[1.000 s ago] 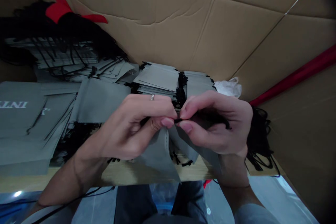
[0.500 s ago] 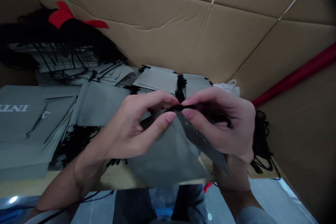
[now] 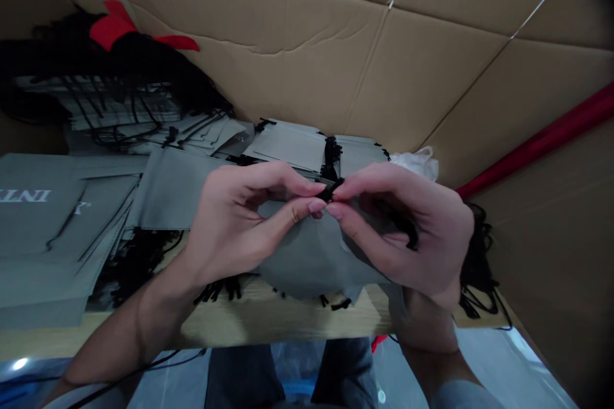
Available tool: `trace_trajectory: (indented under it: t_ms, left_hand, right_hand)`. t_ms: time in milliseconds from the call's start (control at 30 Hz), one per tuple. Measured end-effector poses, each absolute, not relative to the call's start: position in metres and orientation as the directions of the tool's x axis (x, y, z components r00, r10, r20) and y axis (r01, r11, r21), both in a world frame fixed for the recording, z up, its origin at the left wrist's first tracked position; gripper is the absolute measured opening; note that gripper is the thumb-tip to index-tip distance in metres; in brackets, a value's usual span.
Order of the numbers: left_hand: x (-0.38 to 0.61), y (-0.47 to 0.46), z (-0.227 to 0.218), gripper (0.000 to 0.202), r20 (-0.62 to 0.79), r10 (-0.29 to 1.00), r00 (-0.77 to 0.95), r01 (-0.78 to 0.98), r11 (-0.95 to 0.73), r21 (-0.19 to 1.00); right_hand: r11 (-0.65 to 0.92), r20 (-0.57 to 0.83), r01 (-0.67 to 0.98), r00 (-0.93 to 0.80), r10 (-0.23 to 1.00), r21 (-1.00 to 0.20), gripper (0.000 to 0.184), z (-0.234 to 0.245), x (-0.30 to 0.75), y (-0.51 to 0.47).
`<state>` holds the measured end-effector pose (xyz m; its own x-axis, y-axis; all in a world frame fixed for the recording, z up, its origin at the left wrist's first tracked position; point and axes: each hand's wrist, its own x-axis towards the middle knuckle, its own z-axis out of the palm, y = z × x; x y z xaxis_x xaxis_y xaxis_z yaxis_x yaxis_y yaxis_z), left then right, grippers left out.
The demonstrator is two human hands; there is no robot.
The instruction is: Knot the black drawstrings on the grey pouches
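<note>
Both hands meet over the table, thumb against forefinger on each. My left hand [image 3: 244, 220] is closed in a pinch on a short black cord [image 3: 328, 192]. Pinching the same cord from the other side is my right hand [image 3: 412, 230], and more black cord curls under its palm. A grey drawstring pouch [image 3: 311, 255] hangs below the fingertips, its lower part slack and creased. The fingers partly cover its top edge, so I cannot tell exactly how the cord runs there.
Printed grey pouches [image 3: 43, 230] lie in a pile at the left. Behind them is a heap of black cords [image 3: 144, 64] with a red strip [image 3: 112, 29]. More pouch stacks [image 3: 288, 144] stand against the cardboard wall [image 3: 307, 45]. Black cords [image 3: 477, 262] lie at the right.
The fingertips have drawn closer together on the cord, and less of it shows. The pouch has swung up and bunched, its printed flap no longer showing; black cord ends now show below it.
</note>
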<state>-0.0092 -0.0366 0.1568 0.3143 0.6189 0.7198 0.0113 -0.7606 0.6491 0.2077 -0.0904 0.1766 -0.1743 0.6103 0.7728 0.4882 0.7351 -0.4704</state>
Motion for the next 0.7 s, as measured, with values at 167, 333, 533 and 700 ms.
trace_trajectory:
  t_ms: [167,333,533,700]
  left_hand:
    - [-0.008,-0.040,0.162,0.003,0.672,0.654,0.347,-0.063,-0.699,0.712]
    - [-0.009,-0.034,0.159,0.006,0.751,0.566,0.340,0.015,-0.802,0.597]
    - [-0.017,-0.030,0.158,0.023,0.846,0.328,0.420,0.088,-0.943,0.322]
    - [-0.026,-0.031,0.158,0.027,0.839,0.240,0.489,0.160,-0.970,0.185]
  right_hand:
    - [0.721,0.769,0.530,-0.185,0.612,-0.447,0.017,0.178,0.209,-0.092]
    - [0.671,0.731,0.543,-0.144,0.667,-0.505,0.020,0.177,0.207,-0.095]
    - [0.685,0.724,0.497,-0.152,0.673,-0.532,0.020,0.178,0.211,-0.093]
    - [0.690,0.694,0.479,-0.206,0.689,-0.543,0.021,0.181,0.213,-0.092]
